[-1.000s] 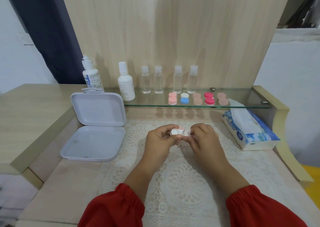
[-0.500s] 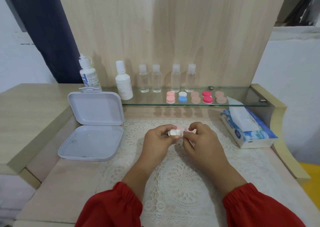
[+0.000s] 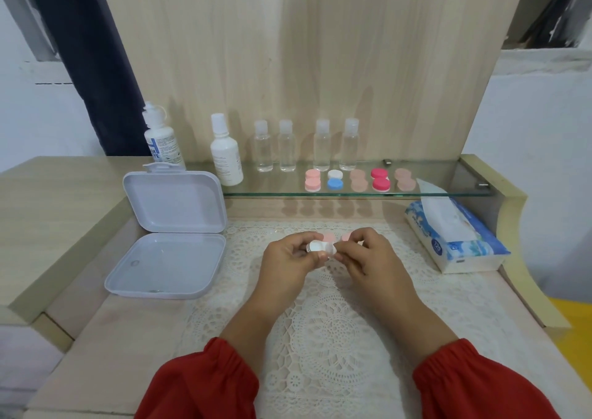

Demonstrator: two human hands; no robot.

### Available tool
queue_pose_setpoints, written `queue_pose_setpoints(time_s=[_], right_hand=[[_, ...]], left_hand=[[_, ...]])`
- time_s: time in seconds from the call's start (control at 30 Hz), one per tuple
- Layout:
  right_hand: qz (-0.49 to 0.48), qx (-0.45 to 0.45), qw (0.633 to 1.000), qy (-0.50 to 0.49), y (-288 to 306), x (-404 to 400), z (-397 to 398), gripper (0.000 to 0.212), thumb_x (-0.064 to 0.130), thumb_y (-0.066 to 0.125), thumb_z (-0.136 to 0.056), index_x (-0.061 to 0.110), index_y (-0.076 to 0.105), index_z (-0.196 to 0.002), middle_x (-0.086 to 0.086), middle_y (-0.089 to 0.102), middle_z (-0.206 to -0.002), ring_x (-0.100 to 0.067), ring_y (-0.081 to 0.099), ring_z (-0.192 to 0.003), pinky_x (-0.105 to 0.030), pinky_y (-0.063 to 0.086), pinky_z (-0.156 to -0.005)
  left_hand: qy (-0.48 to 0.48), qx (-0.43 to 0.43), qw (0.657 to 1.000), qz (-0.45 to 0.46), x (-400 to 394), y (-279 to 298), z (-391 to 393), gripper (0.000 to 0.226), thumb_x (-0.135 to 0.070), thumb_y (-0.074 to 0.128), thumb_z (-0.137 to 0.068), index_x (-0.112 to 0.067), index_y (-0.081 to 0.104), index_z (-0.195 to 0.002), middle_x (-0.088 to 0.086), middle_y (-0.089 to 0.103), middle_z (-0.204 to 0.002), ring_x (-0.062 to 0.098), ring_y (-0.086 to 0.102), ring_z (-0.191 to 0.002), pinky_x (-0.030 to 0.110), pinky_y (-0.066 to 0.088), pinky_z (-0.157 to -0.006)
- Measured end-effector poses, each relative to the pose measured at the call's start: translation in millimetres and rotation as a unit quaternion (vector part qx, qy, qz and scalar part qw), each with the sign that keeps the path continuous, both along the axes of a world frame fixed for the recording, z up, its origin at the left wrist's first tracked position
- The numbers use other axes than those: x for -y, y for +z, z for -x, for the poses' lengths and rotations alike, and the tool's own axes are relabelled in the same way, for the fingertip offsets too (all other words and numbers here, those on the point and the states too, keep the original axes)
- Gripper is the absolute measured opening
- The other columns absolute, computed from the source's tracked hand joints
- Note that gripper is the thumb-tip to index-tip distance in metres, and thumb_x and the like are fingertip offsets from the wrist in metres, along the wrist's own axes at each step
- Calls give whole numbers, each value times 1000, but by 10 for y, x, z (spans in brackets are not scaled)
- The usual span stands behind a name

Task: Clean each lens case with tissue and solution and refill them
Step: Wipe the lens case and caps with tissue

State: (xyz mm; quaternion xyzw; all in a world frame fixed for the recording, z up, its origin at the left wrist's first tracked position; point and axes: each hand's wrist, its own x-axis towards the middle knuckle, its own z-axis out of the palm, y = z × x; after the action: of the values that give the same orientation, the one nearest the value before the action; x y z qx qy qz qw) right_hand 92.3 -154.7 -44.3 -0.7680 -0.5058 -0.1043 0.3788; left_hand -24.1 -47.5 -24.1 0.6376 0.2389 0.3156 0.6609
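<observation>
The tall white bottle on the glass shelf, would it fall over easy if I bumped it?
Probably, yes. The tall white bottle stands upright on a narrow base, so a bump near its cap could tip it. The glass shelf looks smooth, so it might slide first. It looks like light plastic; how full it is cannot be seen.

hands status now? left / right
Left hand: grips the white lens case.
Right hand: fingers pinch the same lens case at its right end.

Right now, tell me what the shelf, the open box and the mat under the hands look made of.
Shelf: clear glass, greenish edge, see-through.
Open box: smooth, matte pale lilac plastic, moulded hinge, probably.
Mat: cream lace, openwork pattern; likely crochet or cotton.
</observation>
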Motion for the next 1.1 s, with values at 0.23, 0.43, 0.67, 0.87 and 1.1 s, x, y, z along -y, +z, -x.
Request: queue_pose_setpoints(time_s=[0.23, 0.43, 0.67, 0.87, 1.1], right_hand=[[-22, 120, 991, -54, 4, -27, -60, 18, 13, 78, -76, 22, 75, -91, -1, 62, -92, -25, 58, -76, -35, 46, -64], [-16, 65, 998, -1, -31, 4, -88, 15, 18, 71, -84, 28, 74, -95, 3, 58, -105, -12, 46, -86, -35, 44, -70], [-8, 33, 999, -4, -7, -9, -4, 14, 26, 63, -90, 26, 74, -98, 11, 56, -99, -11, 49, -88, -31, 42, -72], [-109, -299, 948, 28, 155, 25, -4, 25, 13, 62, -90, 34, 66, -79, 10, 60, -90, 6, 55, -84, -9, 39, -76], [-125, -426, 894, 65, 209, 38, -46, 14, 11, 62, -89, 18, 72, -83, 5, 69, -87, 3, 62, -77, -11, 45, -70]], left_hand=[[-11, 9, 1000, 7, 12, 5, -25, 25, 7, 68, -82, -9, 70, -100, 2, 75, -85, 16, 72, -83, 23, 57, -76], [-2, 14, 1000, 6, -15, -1, -2, 23, 6, 68, -82, -10, 70, -99, 3, 75, -85, 17, 72, -83, 25, 57, -75], [-5, 14, 1000, 1, -18, 5, -3, 23, 4, 69, -82, -9, 71, -100, 4, 75, -88, 18, 72, -84, 23, 56, -75], [-4, 28, 999, 25, -13, 14, 8, 26, 4, 67, -83, -11, 70, -104, 5, 75, -91, 19, 72, -87, 24, 56, -77], [-71, 2, 997, -20, 11, 27, 24, 21, -3, 67, -85, -13, 71, -103, 4, 71, -77, 14, 64, -70, 27, 53, -73]])
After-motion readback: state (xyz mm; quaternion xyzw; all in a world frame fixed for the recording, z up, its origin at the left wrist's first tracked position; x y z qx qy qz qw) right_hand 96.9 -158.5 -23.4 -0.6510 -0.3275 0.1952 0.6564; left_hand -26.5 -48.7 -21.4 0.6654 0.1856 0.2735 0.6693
